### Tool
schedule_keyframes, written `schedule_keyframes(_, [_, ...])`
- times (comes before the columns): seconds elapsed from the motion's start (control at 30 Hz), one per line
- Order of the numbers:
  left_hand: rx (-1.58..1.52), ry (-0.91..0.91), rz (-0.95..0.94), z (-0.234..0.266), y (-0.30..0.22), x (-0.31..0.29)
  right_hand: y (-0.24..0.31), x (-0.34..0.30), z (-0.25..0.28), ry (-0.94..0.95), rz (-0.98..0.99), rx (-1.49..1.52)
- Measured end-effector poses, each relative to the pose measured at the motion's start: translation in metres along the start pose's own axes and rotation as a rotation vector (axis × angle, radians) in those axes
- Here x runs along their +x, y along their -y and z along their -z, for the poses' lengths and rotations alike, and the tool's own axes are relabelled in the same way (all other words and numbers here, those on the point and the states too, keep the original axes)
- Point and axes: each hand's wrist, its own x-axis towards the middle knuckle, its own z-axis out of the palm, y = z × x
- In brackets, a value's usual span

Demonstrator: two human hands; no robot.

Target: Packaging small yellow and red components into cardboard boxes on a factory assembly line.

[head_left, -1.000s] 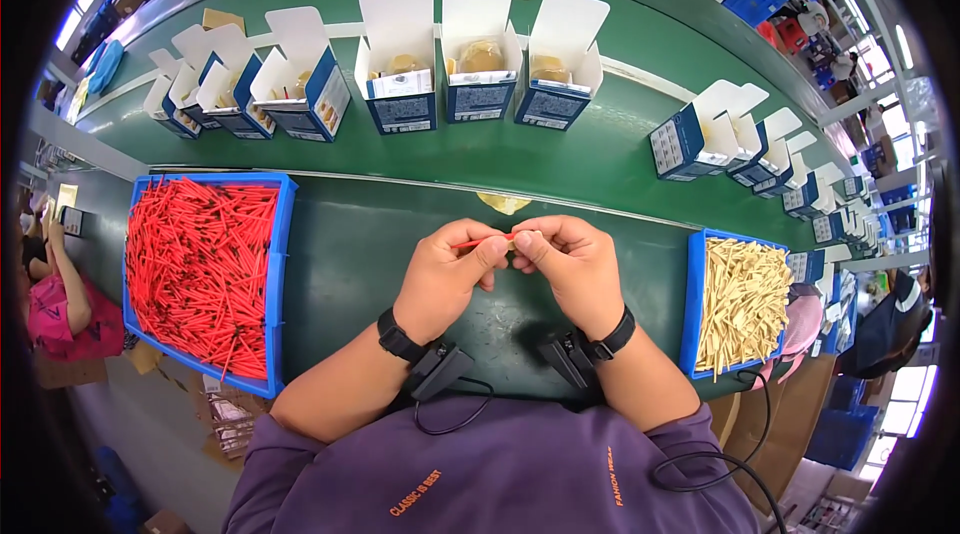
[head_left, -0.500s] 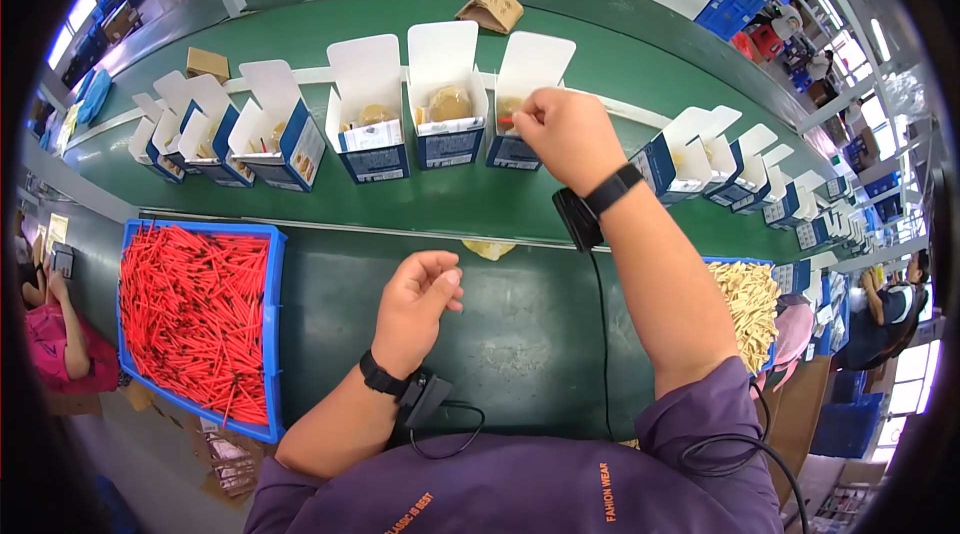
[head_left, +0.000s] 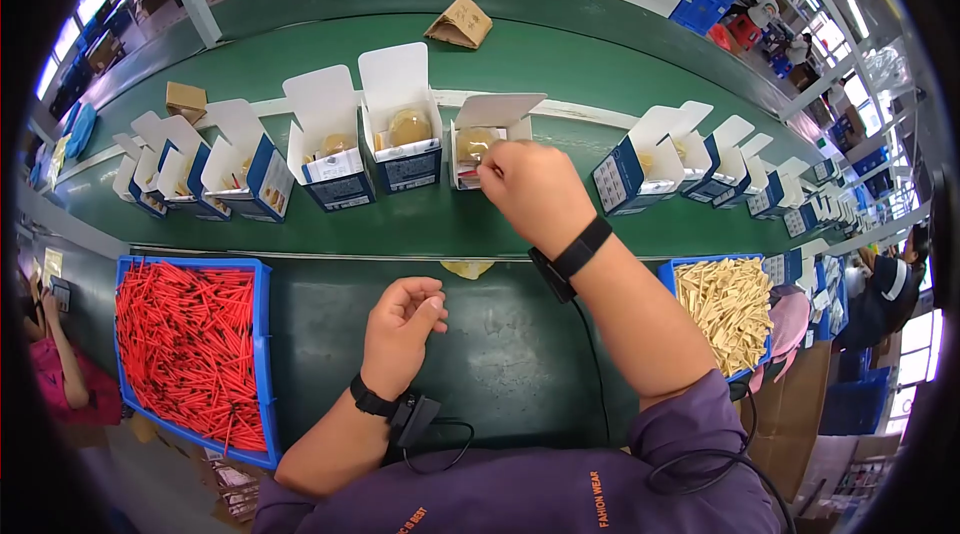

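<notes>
My right hand (head_left: pixel 535 192) reaches over the front wall of an open blue-and-white box (head_left: pixel 515 114), fingertips pinched at its mouth. Whatever the pinch holds is hidden; a small bit of red shows beside the fingers. A round tan item (head_left: pixel 474 142) sits inside this box, and its lid leans back to the right. To its left stands another open box (head_left: pixel 411 172) with a round tan item (head_left: pixel 409 126) and folded printed paper inside. My left hand (head_left: pixel 402 332) hovers above the dark green worktop (head_left: pixel 500 334), fingers loosely curled, thumb apart, nothing visible in it.
A blue bin of red sticks (head_left: pixel 190 344) stands at the left, a blue bin of pale wooden pieces (head_left: pixel 725 309) at the right. More open boxes (head_left: pixel 640 169) line the green belt (head_left: pixel 400 224). A yellow film scrap (head_left: pixel 467 269) lies ahead of my left hand. A cable hangs from my right wrist.
My right hand has moved lower against the box, and the red stick seen at its fingertips is now mostly hidden. The box's lid leans further over. The whole view has shifted slightly.
</notes>
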Motion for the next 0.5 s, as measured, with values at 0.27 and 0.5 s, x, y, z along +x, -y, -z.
schedule_keyframes(0.27, [0.014,-0.023,-0.005,-0.007,0.002,-0.004,0.005,0.052,-0.016,0.171,0.056,-0.279])
schedule_keyframes(0.5, [0.119,-0.027,-0.086,-0.004,-0.021,-0.031,0.001,0.082,-0.047,0.377,0.064,-0.347])
